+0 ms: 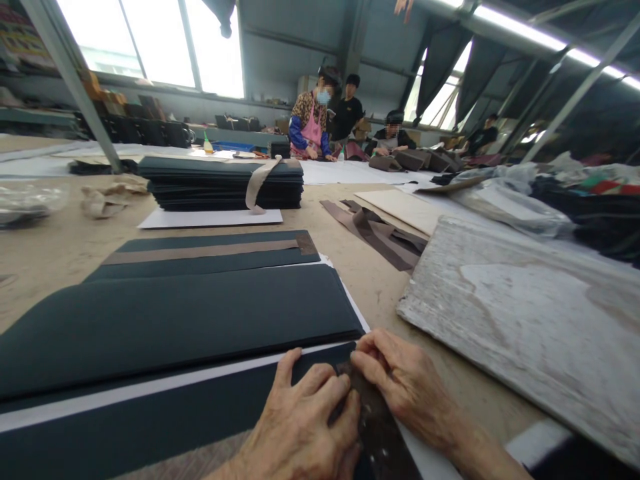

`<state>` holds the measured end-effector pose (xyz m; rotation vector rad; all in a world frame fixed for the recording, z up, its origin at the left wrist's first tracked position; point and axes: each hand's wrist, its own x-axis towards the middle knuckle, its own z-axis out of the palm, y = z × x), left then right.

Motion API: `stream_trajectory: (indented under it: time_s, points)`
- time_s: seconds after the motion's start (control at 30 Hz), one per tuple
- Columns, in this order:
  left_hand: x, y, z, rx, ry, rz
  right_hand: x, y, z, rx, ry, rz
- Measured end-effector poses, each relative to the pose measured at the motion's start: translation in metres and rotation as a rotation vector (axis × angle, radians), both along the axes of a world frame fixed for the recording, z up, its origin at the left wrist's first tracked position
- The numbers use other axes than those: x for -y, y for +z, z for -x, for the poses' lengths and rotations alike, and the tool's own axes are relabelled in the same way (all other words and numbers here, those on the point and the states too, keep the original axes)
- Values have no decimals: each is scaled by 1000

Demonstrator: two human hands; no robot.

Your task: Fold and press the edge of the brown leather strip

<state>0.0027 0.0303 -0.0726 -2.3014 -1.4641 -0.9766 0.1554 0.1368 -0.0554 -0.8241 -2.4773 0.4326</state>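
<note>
From the head camera, your left hand (pixel 300 427) lies palm down at the bottom of the picture, fingers spread a little and pressed flat onto the near dark panel (pixel 150 420), with its fingertips against a brown strip (pixel 377 433) that runs from between your hands down toward the lower edge. Your right hand (pixel 405 387) sits just beside it, fingers curled together and pinching the upper end of that brown strip at the right end of the panel; your two hands touch each other over it. Whether the strip is lifted or lies flat on the panel under your fingers cannot be told. A white sheet (pixel 165 390) shows as a pale band between the near panel and the next dark panel (pixel 175 320) behind it, and farther back lies a third dark panel with a tan band (pixel 200 252) laid lengthwise across it. Beyond that stands a stack of dark panels (pixel 220 183) with a tan strap draped over it, resting on white paper. To your right lies a worn whitish board (pixel 525 313), tilted toward the table edge, and between it and the stack are loose brown strips (pixel 380 233) scattered on the table (pixel 50 247). At the far end of the room several people work at another table under the windows.
</note>
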Motion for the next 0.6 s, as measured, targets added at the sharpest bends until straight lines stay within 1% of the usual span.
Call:
stream_trajectory:
  time_s: [0.1, 0.13, 0.23, 0.27, 0.3, 0.37, 0.43, 0.47, 0.5, 0.53, 0.57, 0.6]
  points:
    - [0, 0, 0, 6, 0, 1, -2, -5, 0, 17, -16, -46]
    - [0, 0, 1, 10, 0, -4, -4, -8, 0, 8, -57, -83]
    - [-1, 1, 2, 11, -6, -7, -9, -14, 0, -58, -246, -220]
    - [-1, 1, 2, 9, -10, 8, -9, -14, 0, -82, -287, -262]
    - [-1, 1, 3, 9, -13, 29, -8, -13, -1, -98, -294, -294]
    - [0, 0, 3, 16, -21, 78, -1, -6, -2, -101, -214, -339]
    - [1, -1, 2, 40, -30, 138, 8, 1, -4, -52, -46, -368]
    - [2, -1, 2, 54, -34, 171, 12, 4, -7, -7, 51, -364]
    - [3, -1, 1, 66, -33, 208, 14, 6, -11, 62, 141, -393]
    - [5, 1, 1, 72, -34, 247, 15, 6, -17, 149, 208, -450]
    - [6, 2, 0, 73, -32, 284, 14, 6, -24, 235, 235, -528]
    - [7, 5, 0, 68, -35, 320, 12, 6, -33, 307, 214, -623]
